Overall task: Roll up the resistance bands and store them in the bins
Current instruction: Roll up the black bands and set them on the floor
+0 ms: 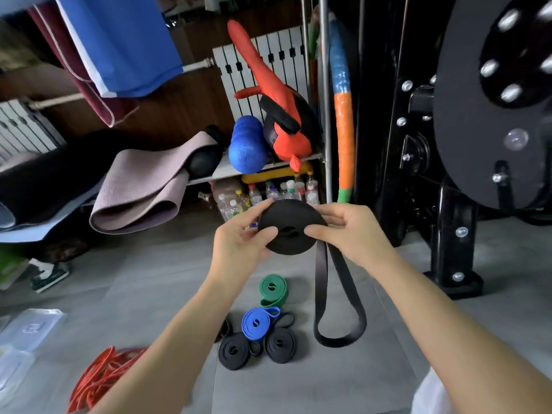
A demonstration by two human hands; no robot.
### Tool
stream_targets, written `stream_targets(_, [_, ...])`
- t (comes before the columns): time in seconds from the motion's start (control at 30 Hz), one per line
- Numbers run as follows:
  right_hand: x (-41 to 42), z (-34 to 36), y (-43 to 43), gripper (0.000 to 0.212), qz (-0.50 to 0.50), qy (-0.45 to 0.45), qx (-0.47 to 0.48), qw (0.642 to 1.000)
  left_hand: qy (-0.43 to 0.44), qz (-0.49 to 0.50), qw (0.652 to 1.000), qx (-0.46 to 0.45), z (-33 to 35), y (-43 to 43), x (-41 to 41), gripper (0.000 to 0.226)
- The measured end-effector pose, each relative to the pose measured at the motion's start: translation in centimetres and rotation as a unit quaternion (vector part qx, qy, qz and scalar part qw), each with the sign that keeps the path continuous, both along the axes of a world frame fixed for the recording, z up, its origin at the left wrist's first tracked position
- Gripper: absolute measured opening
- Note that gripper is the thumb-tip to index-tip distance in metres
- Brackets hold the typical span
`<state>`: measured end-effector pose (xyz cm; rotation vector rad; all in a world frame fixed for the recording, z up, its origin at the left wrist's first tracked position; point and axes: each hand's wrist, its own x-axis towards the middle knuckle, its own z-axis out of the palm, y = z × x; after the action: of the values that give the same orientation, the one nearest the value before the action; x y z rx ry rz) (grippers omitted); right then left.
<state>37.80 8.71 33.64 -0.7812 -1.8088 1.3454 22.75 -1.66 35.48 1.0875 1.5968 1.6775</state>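
We hold the black band roll (291, 227): left grip (239, 243) pinching its nine o'clock edge, right grip (352, 231) pinching at three o'clock, its loose tail (320, 294) hanging toward six.

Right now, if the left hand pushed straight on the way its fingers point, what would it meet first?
The left hand pinches the black rolled rubber resistance band, so that roll comes first; beyond it, probably the right hand.

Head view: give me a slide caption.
Left hand and right hand grip a half-rolled wide black rubber band, tail hanging loose; rolled green band, blue band and black bands lie below.
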Motion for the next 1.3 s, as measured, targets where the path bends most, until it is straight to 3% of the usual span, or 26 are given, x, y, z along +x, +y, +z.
stream_targets(0.17, [0.3,0.2,0.2,0.029,0.008,0.063,-0.058,0.996,-0.128,0.031,0.990,0.058,-0.2,0.0,0.8,0.041])
stream_targets(0.3, [0.2,0.1,0.1,0.031,0.021,0.081,-0.070,0.994,-0.086,0.034,0.996,0.014,-1.1,-0.2,0.7,0.040])
stream_targets(0.37, [0.1,0.1,0.1,0.034,0.026,0.054,-0.063,0.996,0.028,0.056,0.997,-0.032,-1.2,-0.2,-0.1,0.037])
stream_targets(0.4, [0.0,0.1,0.1,0.036,0.027,0.028,-0.045,0.998,0.131,0.068,0.987,-0.064,-0.9,-0.3,-0.6,0.037])
stream_targets(0.5, [-0.6,0.0,-0.3,0.041,0.048,-0.064,0.039,0.996,0.450,0.038,0.882,-0.137,0.2,-0.8,-1.9,0.047])
stream_targets(0.57, [-1.1,-0.3,-0.8,0.037,0.065,-0.086,0.060,0.992,0.529,-0.038,0.833,-0.157,0.9,-0.8,-2.1,0.054])
stream_targets(0.63, [-1.3,-0.5,-1.2,0.037,0.062,-0.097,0.070,0.991,0.554,-0.079,0.811,-0.173,1.3,-0.4,-2.1,0.043])
stream_targets(0.73, [-1.4,-0.4,-1.2,0.034,0.054,-0.069,0.050,0.995,0.506,-0.070,0.842,-0.174,1.5,-0.3,-2.1,0.031])
stream_targets(0.9, [-0.7,0.1,-0.8,0.039,0.057,-0.013,0.001,0.998,0.210,-0.030,0.973,-0.092,1.2,-0.6,-1.8,0.043])
stream_targets(1.0, [-0.2,0.2,-0.5,0.038,0.055,0.014,-0.030,0.998,0.058,-0.008,0.998,-0.037,0.9,-0.9,-1.1,0.038])
stream_targets(1.13, [0.5,0.3,-0.5,0.033,0.049,0.066,-0.064,0.995,-0.060,-0.008,0.998,-0.004,-0.5,-1.1,-0.2,0.027])
stream_targets(1.23, [0.9,0.0,-0.6,0.028,0.048,0.061,-0.067,0.995,-0.083,-0.031,0.995,-0.035,-1.4,-1.2,0.2,0.025])
stream_targets(1.3, [1.0,-0.2,-0.6,0.033,0.051,0.024,-0.051,0.997,0.064,-0.029,0.995,-0.073,-1.3,-1.1,-0.1,0.034])
